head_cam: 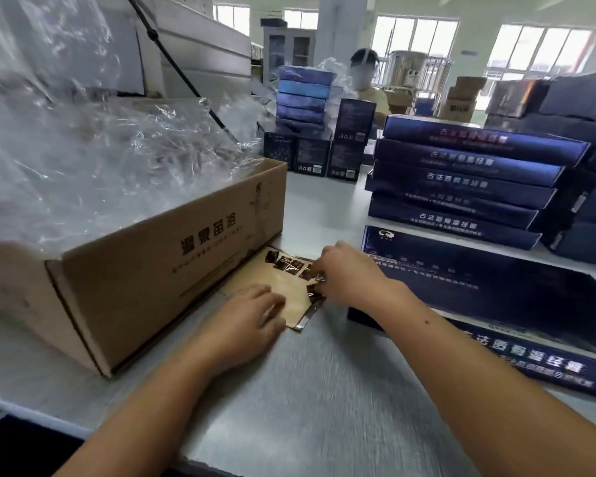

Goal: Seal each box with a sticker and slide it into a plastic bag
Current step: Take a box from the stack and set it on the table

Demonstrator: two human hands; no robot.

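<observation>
On the grey desk (307, 390), nearest to the person, the left hand (252, 315) lies with its fingers spread flat on the tan sticker sheet (283, 282) and presses it down. Just beyond it the right hand (344, 270) has its fingertips curled at the right edge of the sheet, where they seem to pinch a dark foil sticker (313, 290); the exact grip is a little blurred. More stickers of this kind (286, 262) sit in a row along the far edge of the sheet. The step in hand is probably peeling one sticker. To do it well, the left hand should hold the sheet firmly, and the right should lift the sticker from a corner, slowly, so it does not tear or fold onto itself. The dark blue box (496, 294) to be sealed lies flat just right of the sheet. On the left stands an open cardboard carton (152, 270) full of clear plastic bags (100, 160). Farther right is a stack of blue boxes (461, 180), and another person (365, 77) sits far behind.
</observation>
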